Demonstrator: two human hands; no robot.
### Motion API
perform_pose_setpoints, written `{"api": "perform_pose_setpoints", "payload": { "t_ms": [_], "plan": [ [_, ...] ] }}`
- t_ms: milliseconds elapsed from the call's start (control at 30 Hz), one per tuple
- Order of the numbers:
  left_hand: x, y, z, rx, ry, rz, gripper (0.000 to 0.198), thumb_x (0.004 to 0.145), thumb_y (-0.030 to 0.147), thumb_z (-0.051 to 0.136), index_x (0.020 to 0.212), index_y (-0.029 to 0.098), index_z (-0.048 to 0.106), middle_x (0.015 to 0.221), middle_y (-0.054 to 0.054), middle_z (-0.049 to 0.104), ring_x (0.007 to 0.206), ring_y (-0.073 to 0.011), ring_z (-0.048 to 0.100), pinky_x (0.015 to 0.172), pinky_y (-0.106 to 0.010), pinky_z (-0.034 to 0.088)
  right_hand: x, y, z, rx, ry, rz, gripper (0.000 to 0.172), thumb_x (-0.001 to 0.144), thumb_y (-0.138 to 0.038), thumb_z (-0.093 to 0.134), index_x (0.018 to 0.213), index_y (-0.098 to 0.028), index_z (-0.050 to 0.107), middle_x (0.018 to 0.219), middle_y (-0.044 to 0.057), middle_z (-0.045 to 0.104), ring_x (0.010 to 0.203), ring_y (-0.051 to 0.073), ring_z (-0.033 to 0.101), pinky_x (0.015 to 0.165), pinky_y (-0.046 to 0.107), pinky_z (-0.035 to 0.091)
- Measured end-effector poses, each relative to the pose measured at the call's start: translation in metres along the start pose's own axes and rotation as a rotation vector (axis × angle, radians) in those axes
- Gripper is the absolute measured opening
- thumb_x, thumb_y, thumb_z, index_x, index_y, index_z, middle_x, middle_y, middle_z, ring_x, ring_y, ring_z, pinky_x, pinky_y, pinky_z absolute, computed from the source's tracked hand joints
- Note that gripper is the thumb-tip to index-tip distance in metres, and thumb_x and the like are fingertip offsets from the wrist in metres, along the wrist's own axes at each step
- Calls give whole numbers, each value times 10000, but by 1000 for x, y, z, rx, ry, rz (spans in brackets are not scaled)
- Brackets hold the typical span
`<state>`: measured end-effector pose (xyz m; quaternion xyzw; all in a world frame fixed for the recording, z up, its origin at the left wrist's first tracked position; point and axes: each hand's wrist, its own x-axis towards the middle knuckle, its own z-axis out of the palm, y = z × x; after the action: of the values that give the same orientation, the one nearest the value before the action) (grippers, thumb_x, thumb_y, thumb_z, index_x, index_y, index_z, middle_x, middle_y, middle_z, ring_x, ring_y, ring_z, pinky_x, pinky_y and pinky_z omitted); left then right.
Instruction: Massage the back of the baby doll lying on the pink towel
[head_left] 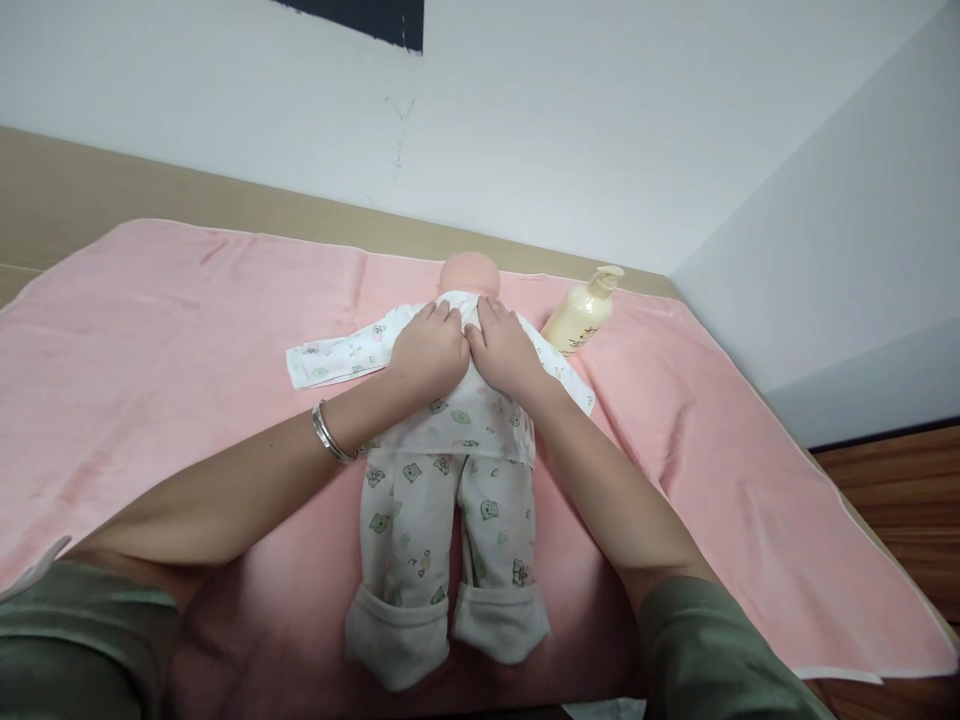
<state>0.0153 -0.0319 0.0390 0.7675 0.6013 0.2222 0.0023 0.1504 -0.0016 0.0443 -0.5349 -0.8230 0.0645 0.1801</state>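
Note:
A baby doll [461, 415] lies stretched out on a pink mat, its bald head [469, 273] toward the wall; its face does not show. It wears a white long-sleeved top and trousers with small printed animals, the trouser ends folded up. My left hand [430, 348] rests on the upper left of the doll's torso, fingers over the cloth near the neck. Right beside it, my right hand [504, 345] lies on the upper right, its thumb side touching the left hand. Neither hand grips anything that I can see.
A pale yellow pump bottle [579, 318] leans beyond the doll's right-hand sleeve. The pink mat [247, 330] covers a wooden surface [187, 190] that meets a white wall. Another wall stands at the right, above a brown wood-grain surface [900, 500].

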Motion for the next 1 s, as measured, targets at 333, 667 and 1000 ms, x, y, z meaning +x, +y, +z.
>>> {"api": "perform_pose_setpoints", "payload": {
  "t_ms": [333,667,1000],
  "plan": [
    [17,-17,-16,-144,-168,-186,458,1017,326,264,1102,124,666,1208,-173,711,1153,-313,662,1022,-450,532,-8,-12,-3,-63,23,-3,491,1020,-270,315,1363,-36,577,1451,227,607,1404,331,527,1187,473,428],
    [8,2,-23,-66,-197,-80,390,964,180,310,1135,91,648,1253,-190,680,1227,-295,642,1077,-399,504,-8,-14,-5,-141,19,51,488,1037,-289,306,1307,11,582,1333,261,657,1291,357,588,1140,494,449],
    [19,-14,-12,-129,-115,-171,388,952,286,336,945,150,699,1092,-158,738,1025,-285,669,952,-413,536,-12,-19,0,-113,8,2,524,1036,-269,307,1439,-3,510,1495,260,561,1465,358,475,1240,491,368]
  ]
}}
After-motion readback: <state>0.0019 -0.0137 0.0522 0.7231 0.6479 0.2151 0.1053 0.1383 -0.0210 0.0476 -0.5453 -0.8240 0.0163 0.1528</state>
